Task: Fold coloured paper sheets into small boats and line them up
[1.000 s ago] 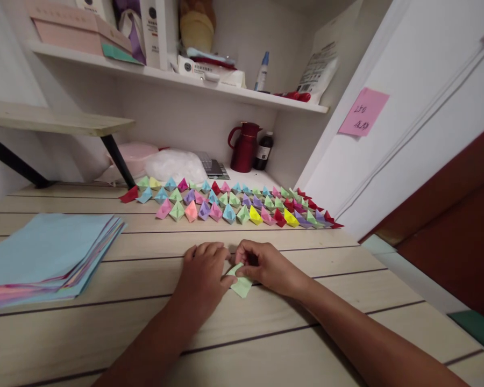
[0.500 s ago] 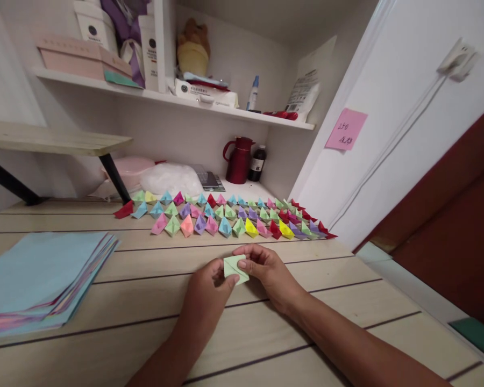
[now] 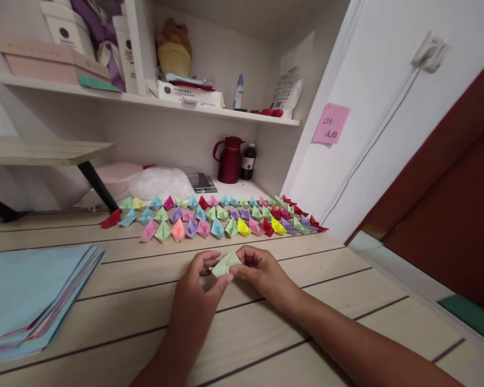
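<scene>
A small folded piece of light green paper (image 3: 225, 264) is held between both hands just above the wooden table (image 3: 266, 333). My left hand (image 3: 196, 293) pinches its left and lower side with thumb and fingers. My right hand (image 3: 262, 274) pinches its right side, fingers curled round the edge. Behind the hands, several small folded paper boats (image 3: 210, 217) in many colours stand in rows across the table.
A stack of coloured paper sheets (image 3: 28, 293), light blue on top, lies at the left. A dark red jug (image 3: 228, 159) and a dark bottle (image 3: 248, 160) stand at the back under a cluttered shelf (image 3: 153, 99). A white wall with a pink note (image 3: 331, 123) rises on the right.
The green paper was pressed flat on the table a second ago; both hands have lifted it and turned it, and its folded shape now looks more raised. The view has shifted slightly.
</scene>
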`<state>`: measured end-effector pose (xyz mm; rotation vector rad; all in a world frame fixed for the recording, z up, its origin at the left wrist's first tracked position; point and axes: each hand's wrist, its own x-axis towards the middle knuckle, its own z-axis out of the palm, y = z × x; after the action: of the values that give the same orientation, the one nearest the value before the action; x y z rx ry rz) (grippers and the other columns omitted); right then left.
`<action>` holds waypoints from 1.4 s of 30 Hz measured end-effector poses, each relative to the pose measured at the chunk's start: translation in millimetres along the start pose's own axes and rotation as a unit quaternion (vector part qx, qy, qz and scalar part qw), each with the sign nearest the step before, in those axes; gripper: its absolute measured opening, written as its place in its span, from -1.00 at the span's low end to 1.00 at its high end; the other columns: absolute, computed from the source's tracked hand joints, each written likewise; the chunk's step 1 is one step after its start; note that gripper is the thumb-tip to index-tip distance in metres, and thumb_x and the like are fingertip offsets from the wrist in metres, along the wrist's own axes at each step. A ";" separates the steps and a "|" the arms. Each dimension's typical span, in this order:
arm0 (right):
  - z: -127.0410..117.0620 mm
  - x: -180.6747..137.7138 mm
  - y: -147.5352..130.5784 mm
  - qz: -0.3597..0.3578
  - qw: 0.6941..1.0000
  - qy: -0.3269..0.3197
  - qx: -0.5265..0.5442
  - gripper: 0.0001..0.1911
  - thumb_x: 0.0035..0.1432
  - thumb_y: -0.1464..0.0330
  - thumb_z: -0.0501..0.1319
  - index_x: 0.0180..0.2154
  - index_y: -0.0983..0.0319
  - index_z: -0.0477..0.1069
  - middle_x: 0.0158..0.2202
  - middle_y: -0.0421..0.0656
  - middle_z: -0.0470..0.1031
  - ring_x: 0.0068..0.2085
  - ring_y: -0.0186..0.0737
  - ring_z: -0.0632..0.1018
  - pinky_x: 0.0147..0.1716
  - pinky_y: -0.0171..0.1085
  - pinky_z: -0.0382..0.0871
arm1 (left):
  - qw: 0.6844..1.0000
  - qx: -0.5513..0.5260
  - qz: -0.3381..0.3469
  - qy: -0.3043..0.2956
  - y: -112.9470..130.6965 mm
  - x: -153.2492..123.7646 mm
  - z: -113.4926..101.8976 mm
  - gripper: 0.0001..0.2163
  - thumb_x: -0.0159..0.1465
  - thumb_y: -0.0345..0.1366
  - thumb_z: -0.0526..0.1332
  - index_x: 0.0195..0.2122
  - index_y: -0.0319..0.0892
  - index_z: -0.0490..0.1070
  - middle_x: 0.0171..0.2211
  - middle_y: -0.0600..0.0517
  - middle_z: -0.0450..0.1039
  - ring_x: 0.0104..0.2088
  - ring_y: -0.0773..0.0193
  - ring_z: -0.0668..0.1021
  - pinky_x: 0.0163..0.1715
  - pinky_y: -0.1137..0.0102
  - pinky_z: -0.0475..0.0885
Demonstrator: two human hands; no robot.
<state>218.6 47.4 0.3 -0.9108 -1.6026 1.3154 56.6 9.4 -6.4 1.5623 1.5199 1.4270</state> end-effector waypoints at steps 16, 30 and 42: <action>6.2 3.3 1.2 0.024 0.958 0.076 0.277 -0.66 -0.22 0.36 0.49 -0.39 0.22 0.41 -0.48 -0.27 0.48 -0.41 -0.35 0.46 -0.29 -0.33 0.32 | 0.977 0.092 0.102 0.161 5.8 -1.2 -3.0 -0.54 0.09 -0.20 0.31 0.01 -0.09 0.29 -0.01 -0.07 0.30 -0.07 0.11 0.47 0.01 0.15 0.39; 8.3 -3.0 -3.8 -0.038 0.988 0.008 0.151 -0.80 -0.17 0.43 0.41 -0.47 0.25 0.41 -0.48 -0.28 0.44 -0.43 -0.38 0.41 -0.40 -0.38 0.27 | 0.943 0.202 0.263 0.025 13.7 -12.2 -11.0 -0.74 0.23 -0.39 0.10 -0.18 0.05 0.51 -0.25 0.06 0.48 -0.21 0.22 0.50 -0.18 0.32 0.37; -9.1 1.5 5.8 -0.153 0.950 0.068 -0.263 -0.49 -0.06 0.48 0.35 -0.04 0.12 0.31 -0.06 -0.13 0.35 -0.11 -0.18 0.41 -0.08 -0.18 0.30 | 0.800 0.436 0.410 0.026 0.4 13.1 -27.4 -0.75 0.29 -0.49 0.04 -0.20 -0.14 0.49 -0.31 0.04 0.57 -0.32 0.21 0.55 -0.06 0.16 0.28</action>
<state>226.6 53.2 -4.3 -0.9857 -1.9300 0.6031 29.4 13.6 6.3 3.0521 1.7265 1.1537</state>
